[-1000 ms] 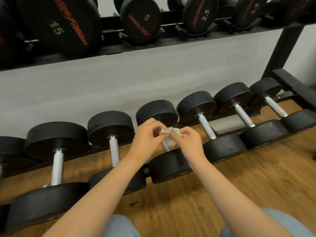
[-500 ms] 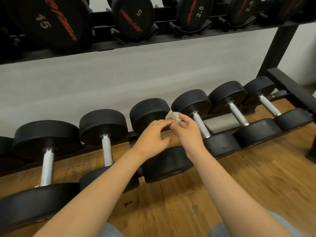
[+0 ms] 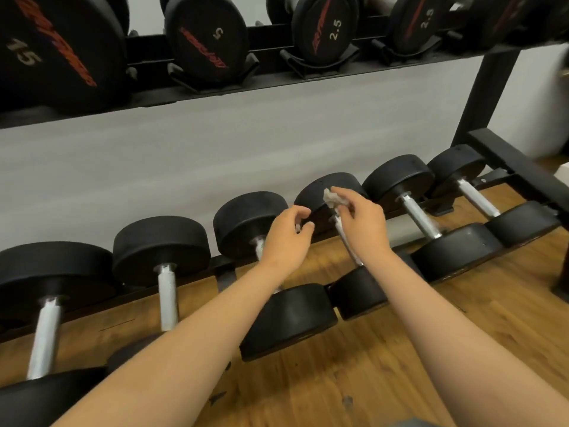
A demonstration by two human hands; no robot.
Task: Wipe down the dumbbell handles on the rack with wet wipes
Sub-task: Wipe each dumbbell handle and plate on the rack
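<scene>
Several black dumbbells with silver handles lie in a row on the low rack [image 3: 520,163]. My right hand [image 3: 361,224] pinches a small crumpled grey wet wipe [image 3: 332,199] above the far end of one dumbbell's handle [image 3: 346,241], in front of its rear head [image 3: 320,192]. My left hand [image 3: 288,238] hovers just left of it with fingers loosely curled and holding nothing, above the neighbouring dumbbell's handle [image 3: 258,245]. That handle is mostly hidden by my left hand and forearm.
An upper shelf [image 3: 215,87] holds larger dumbbells marked 15, 5 and 2.5. A black rack upright [image 3: 489,87] rises at the right. More dumbbell handles [image 3: 418,215] lie right and left [image 3: 167,297]. Wooden floor [image 3: 354,380] spreads below.
Both hands have shifted up and right along the row. My left hand has let go of the wipe, which my right hand alone now pinches over the adjacent dumbbell.
</scene>
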